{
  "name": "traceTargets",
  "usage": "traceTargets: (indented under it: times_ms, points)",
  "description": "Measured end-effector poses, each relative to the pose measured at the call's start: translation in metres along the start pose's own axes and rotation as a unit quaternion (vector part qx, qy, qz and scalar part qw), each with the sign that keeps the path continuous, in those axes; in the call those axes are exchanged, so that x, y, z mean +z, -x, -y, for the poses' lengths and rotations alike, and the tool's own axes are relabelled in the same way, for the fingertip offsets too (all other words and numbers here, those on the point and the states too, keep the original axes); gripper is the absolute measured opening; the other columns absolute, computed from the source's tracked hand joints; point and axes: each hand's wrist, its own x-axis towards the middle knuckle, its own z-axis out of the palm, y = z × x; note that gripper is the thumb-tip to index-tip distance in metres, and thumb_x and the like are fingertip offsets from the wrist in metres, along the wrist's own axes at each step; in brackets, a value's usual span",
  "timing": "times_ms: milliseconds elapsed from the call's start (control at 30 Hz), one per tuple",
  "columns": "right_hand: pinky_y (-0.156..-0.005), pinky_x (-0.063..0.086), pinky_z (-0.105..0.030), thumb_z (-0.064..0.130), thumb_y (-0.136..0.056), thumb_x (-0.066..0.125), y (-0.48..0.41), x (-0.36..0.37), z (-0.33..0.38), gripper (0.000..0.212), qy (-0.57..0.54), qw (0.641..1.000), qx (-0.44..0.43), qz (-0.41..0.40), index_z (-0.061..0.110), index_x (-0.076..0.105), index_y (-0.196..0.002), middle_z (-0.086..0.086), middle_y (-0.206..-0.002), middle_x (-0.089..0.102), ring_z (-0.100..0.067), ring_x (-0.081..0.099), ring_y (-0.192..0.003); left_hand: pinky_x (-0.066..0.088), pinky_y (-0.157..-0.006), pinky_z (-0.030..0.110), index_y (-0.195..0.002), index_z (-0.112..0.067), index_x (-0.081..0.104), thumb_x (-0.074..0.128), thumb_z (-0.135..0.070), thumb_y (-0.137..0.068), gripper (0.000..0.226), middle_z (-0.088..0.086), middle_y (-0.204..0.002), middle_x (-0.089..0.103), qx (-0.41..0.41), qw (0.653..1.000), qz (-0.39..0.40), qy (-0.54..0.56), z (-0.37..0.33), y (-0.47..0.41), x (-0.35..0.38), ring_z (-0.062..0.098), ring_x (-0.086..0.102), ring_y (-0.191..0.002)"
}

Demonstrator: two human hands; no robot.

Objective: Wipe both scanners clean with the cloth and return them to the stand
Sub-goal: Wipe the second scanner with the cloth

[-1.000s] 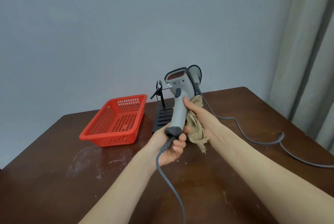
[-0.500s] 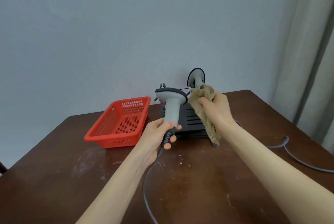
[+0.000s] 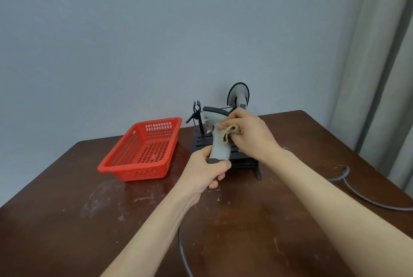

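Observation:
My left hand (image 3: 204, 170) grips the handle base of a grey corded scanner (image 3: 218, 142), holding it upright in front of the black stand (image 3: 243, 160). My right hand (image 3: 250, 134) holds a bunched tan cloth (image 3: 228, 132) against the scanner's upper handle, just below its head. A second grey scanner (image 3: 239, 95) sits upright on the stand behind my right hand, partly hidden by it. An empty black cradle arm (image 3: 196, 113) rises at the stand's left.
A red perforated basket (image 3: 143, 149) sits left of the stand on the brown table (image 3: 67, 221). One grey cable (image 3: 362, 196) snakes across the right of the table, another (image 3: 182, 252) hangs from the held scanner. A curtain (image 3: 388, 75) hangs at right.
The held scanner came down from in front of my face to table height near the stand. My right hand lifted the cloth off, then pressed it onto the upper handle.

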Motion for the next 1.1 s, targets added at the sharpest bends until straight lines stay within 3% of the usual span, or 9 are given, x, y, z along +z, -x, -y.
traceTargets:
  times_ms: [100,233,433,633,800,967,1100]
  points:
    - [-0.083,0.043,-0.028,0.003,-0.083,0.055,0.004,0.002,0.004,0.032,-0.018,1.000,-0.007,0.003,0.019,0.073,-0.104,0.006,-0.104,0.060,-0.020,0.056,-0.100,0.026,-0.038,0.021,-0.093,-0.007,0.060,0.062,0.001,-0.082,0.014,0.009,-0.067,0.048,0.008,1.000,-0.006,0.010,0.001,-0.001,-0.001,0.014,0.040,-0.051]
    - [-0.080,0.050,-0.033,0.004,-0.077,0.054,0.024,0.006,0.012,0.029,-0.082,0.991,-0.041,0.101,0.018,0.075,-0.091,0.010,-0.094,0.064,-0.012,0.061,-0.087,0.025,-0.039,0.023,-0.095,-0.007,0.062,0.060,0.005,-0.080,0.019,0.004,-0.057,0.047,0.018,1.000,-0.006,-0.002,0.005,-0.001,-0.003,0.014,0.040,-0.049]
    - [-0.083,0.047,-0.037,0.002,-0.084,0.057,-0.001,0.009,-0.006,0.032,-0.043,0.999,0.021,-0.009,0.023,0.074,-0.102,0.007,-0.098,0.057,-0.020,0.056,-0.096,0.026,-0.040,0.022,-0.097,-0.008,0.061,0.063,-0.002,-0.081,0.017,0.012,-0.072,0.050,0.002,1.000,-0.007,-0.002,0.008,-0.001,0.003,0.014,0.040,-0.053]
    - [-0.081,0.050,-0.038,0.003,-0.080,0.054,0.020,0.008,0.006,0.033,-0.068,0.991,-0.024,0.113,0.023,0.076,-0.095,0.009,-0.097,0.063,-0.016,0.062,-0.089,0.026,-0.039,0.022,-0.088,-0.010,0.059,0.061,0.003,-0.080,0.016,0.003,-0.055,0.047,-0.003,1.000,-0.002,-0.006,0.013,0.000,0.002,0.010,0.040,-0.044]
    - [-0.088,0.046,-0.035,0.005,-0.086,0.053,-0.003,0.009,-0.005,0.033,-0.018,0.999,0.039,0.028,0.022,0.072,-0.108,0.001,-0.110,0.060,-0.020,0.056,-0.104,0.028,-0.039,0.020,-0.099,-0.005,0.062,0.064,-0.003,-0.082,0.017,0.011,-0.074,0.054,-0.018,0.999,-0.012,0.023,0.011,-0.002,0.010,0.011,0.043,-0.052]
    - [-0.083,0.050,-0.041,0.007,-0.080,0.052,0.020,0.005,0.008,0.029,-0.066,0.988,0.017,0.137,0.017,0.075,-0.094,0.001,-0.100,0.067,-0.020,0.063,-0.091,0.025,-0.038,0.021,-0.086,-0.010,0.061,0.058,0.005,-0.081,0.017,0.005,-0.057,0.046,-0.004,0.999,-0.018,0.030,0.013,-0.004,0.009,0.011,0.039,-0.047]
    - [-0.087,0.049,-0.038,0.003,-0.081,0.052,0.001,0.002,-0.008,0.040,-0.050,0.997,0.046,0.048,0.029,0.074,-0.102,-0.001,-0.104,0.065,-0.020,0.061,-0.098,0.027,-0.039,0.021,-0.097,-0.005,0.062,0.063,-0.001,-0.082,0.015,0.012,-0.074,0.055,-0.012,1.000,-0.006,0.027,0.012,-0.001,0.014,0.011,0.042,-0.051]
